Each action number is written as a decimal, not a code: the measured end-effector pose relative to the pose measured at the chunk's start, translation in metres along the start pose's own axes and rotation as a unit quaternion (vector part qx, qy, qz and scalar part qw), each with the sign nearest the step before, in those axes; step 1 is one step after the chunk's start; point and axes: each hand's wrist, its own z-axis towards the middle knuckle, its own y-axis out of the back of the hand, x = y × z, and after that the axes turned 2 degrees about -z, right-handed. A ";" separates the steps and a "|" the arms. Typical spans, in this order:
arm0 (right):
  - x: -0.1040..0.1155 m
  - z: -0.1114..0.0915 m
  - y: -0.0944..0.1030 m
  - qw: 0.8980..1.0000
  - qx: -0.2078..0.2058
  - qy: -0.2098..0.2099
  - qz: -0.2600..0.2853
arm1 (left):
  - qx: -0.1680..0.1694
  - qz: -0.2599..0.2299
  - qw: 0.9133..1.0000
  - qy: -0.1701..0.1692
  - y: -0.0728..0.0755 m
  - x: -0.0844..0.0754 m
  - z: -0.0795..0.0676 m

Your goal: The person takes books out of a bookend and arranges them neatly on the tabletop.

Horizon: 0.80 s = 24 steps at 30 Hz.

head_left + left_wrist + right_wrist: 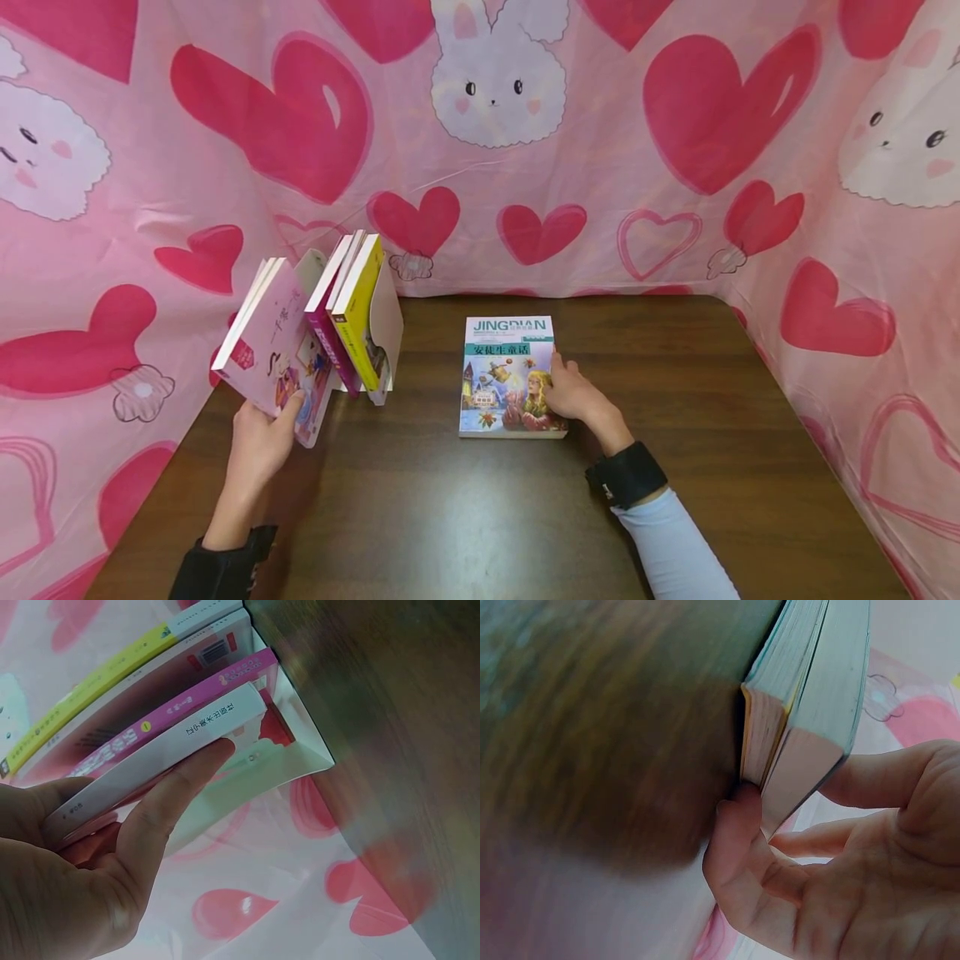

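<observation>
My left hand (258, 442) grips a pale pink book (258, 358) with a cartoon cover, tilted at the left end of a white book holder (386, 308). In the left wrist view, that book's white spine (165, 754) lies between thumb and fingers, beside a magenta book (195, 701) standing in the holder. My right hand (581, 396) is at the right edge of a fairy-tale book (487, 367) lying flat on the table. The right wrist view shows a thinner book (761, 727) under it, and the hand (877, 870) grips both, thumb above and a fingertip at the lower edge.
A yellow book (358, 325) stands at the right end of the holder, with a white-spined book (187, 664) beside the magenta one. The dark wooden table (435, 517) is enclosed by a pink cloth (480, 192) with hearts and rabbits, close behind the holder.
</observation>
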 end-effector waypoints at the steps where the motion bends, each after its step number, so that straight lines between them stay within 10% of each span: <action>1: 0.000 0.000 0.000 1.000 0.000 0.000 0.000 | -0.001 0.000 1.000 0.000 0.000 0.000 -0.001; 24: 0.002 -0.001 0.002 1.000 -0.002 0.003 -0.006 | 0.009 0.002 1.000 0.025 0.011 -0.011 -0.024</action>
